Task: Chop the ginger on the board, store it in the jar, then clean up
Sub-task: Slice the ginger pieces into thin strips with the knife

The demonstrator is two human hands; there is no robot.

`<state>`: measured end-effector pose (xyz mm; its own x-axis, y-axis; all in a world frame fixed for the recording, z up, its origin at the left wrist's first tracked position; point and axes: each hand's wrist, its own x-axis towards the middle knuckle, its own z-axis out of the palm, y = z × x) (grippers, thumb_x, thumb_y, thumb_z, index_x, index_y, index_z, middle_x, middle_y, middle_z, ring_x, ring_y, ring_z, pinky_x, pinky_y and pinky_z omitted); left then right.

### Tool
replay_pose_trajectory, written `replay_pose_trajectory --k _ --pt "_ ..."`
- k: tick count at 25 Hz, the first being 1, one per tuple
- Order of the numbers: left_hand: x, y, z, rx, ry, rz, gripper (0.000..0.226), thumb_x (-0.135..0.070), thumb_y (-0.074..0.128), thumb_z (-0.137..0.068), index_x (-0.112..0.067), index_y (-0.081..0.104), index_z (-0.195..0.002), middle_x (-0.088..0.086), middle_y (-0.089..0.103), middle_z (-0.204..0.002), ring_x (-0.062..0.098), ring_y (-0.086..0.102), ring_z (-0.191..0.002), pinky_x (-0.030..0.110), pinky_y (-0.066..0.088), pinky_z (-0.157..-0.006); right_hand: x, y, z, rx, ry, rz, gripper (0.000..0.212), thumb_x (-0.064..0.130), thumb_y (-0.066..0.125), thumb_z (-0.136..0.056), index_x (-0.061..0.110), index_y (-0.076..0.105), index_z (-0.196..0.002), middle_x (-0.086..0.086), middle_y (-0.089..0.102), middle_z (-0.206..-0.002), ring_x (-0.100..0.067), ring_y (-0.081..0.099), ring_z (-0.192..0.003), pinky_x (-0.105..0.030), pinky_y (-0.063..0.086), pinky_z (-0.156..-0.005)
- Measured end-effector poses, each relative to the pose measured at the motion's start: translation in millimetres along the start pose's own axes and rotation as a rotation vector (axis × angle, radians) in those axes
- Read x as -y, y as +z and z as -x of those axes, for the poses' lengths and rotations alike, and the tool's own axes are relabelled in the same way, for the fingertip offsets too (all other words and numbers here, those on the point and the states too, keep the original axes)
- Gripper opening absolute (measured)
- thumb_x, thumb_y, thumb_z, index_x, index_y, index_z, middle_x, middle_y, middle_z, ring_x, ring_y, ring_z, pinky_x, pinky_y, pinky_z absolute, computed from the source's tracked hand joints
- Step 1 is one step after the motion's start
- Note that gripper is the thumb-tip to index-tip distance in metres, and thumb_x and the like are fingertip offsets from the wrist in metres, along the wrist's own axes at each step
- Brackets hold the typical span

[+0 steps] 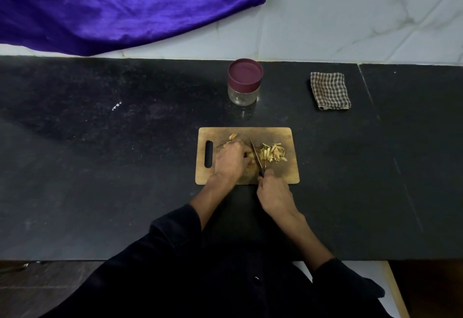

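Observation:
A wooden cutting board [288,172] lies on the black counter. My left hand [229,161] presses down on a piece of ginger [233,137], most of it hidden under my fingers. My right hand [274,192] grips the black handle of a knife [256,155], whose blade rests on the board just right of my left fingertips. A pile of chopped ginger strips [273,152] lies to the right of the blade. Behind the board stands a clear jar [242,96] with its maroon lid [245,73] on.
A folded checked cloth [330,90] lies at the back right of the black counter [100,167]. A purple fabric [112,4] hangs over the white tiled wall at the back left. The counter's front edge runs just in front of my body.

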<state>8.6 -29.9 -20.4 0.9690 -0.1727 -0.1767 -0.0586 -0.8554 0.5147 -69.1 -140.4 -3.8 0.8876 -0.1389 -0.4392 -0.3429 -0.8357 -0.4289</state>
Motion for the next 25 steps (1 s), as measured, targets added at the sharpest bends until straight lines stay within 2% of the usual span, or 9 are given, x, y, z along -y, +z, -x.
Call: replay_pose_trajectory --k 6,10,14,25 --pt "1 0 0 0.002 0.018 0.001 0.025 -0.025 0.075 -0.08 -0.02 0.072 -0.104 -0.002 0.062 -0.121 0.018 0.059 -0.108 0.036 0.049 -0.09 -8 4 9 0.026 0.038 0.018 0.023 0.027 0.037 -0.106 0.013 0.048 -0.121 -0.011 0.064 -0.108 -0.029 0.063 -0.099 -0.043 0.05 -0.079" --pt "-2 -4 2 0.004 0.004 0.017 0.025 -0.024 0.075 -0.08 -0.021 0.072 -0.104 -0.003 0.064 -0.117 0.017 0.06 -0.106 0.037 0.05 -0.09 -6 4 11 0.015 0.052 -0.01 0.022 0.027 0.038 -0.106 0.013 0.048 -0.12 -0.01 0.063 -0.106 -0.027 0.062 -0.098 -0.04 0.048 -0.075" --pt "-2 -5 3 0.002 0.01 -0.018 0.023 -0.027 0.072 -0.082 -0.023 0.072 -0.104 -0.004 0.06 -0.123 0.016 0.057 -0.11 0.031 0.047 -0.089 -2 -2 1 -0.04 0.078 -0.049 0.024 0.026 0.038 -0.106 0.008 0.049 -0.119 -0.015 0.063 -0.108 -0.032 0.061 -0.101 -0.041 0.046 -0.076" --pt "0 -3 4 0.001 0.03 -0.026 0.029 -0.028 0.07 -0.084 -0.024 0.068 -0.113 -0.005 0.057 -0.127 0.015 0.055 -0.114 0.03 0.041 -0.093 -7 -4 5 -0.016 0.034 -0.137 0.027 0.029 0.041 -0.105 0.008 0.054 -0.115 -0.011 0.062 -0.102 -0.031 0.062 -0.1 -0.038 0.048 -0.078"
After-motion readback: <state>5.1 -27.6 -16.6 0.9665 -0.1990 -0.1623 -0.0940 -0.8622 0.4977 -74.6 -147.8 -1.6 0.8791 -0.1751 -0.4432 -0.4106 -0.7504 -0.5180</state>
